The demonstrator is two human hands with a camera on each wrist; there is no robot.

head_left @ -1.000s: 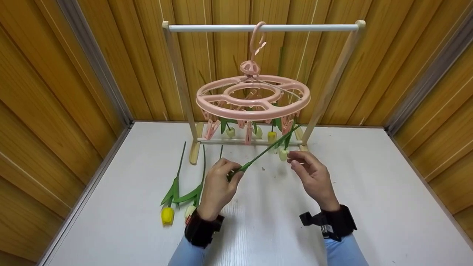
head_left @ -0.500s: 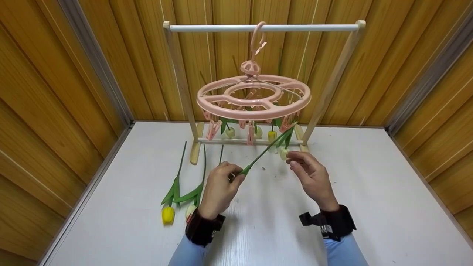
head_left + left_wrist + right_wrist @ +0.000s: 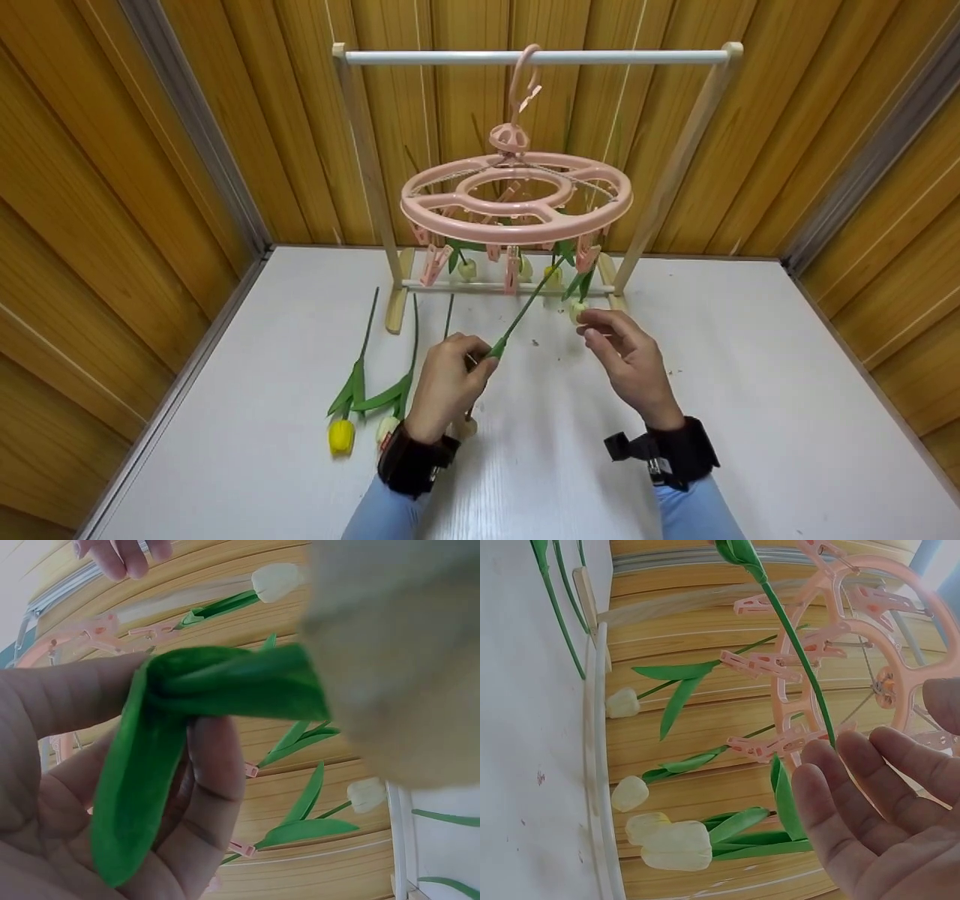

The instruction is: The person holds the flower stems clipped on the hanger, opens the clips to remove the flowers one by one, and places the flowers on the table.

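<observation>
My left hand (image 3: 450, 386) pinches an artificial tulip (image 3: 523, 309) by the green stem near its leaves. Its stem end points up and away, towards the pink clip hanger (image 3: 517, 231); the pale bloom (image 3: 397, 667) fills the right of the left wrist view, blurred. My right hand (image 3: 632, 367) has relaxed, slightly bent fingers and holds nothing. In the head view its fingertips overlap a white tulip (image 3: 577, 312) hanging bloom-down from a right-hand clip (image 3: 587, 259). A front clip (image 3: 511, 271) hangs without a flower. More tulips hang upside down behind, among them a yellow one (image 3: 553, 276).
The hanger hooks over the white top bar (image 3: 622, 56) of a wooden stand (image 3: 679, 161). On the white table (image 3: 750, 420), left of my left hand, lie a yellow tulip (image 3: 341, 437) and a white tulip (image 3: 387, 429). Another stem (image 3: 449, 313) runs behind that hand. Wood-patterned walls surround the table.
The held tulip's stem end has swung left, from beside the right-hand clip towards the middle of the hanger. The hanger has shifted slightly right, and my right hand slightly left.
</observation>
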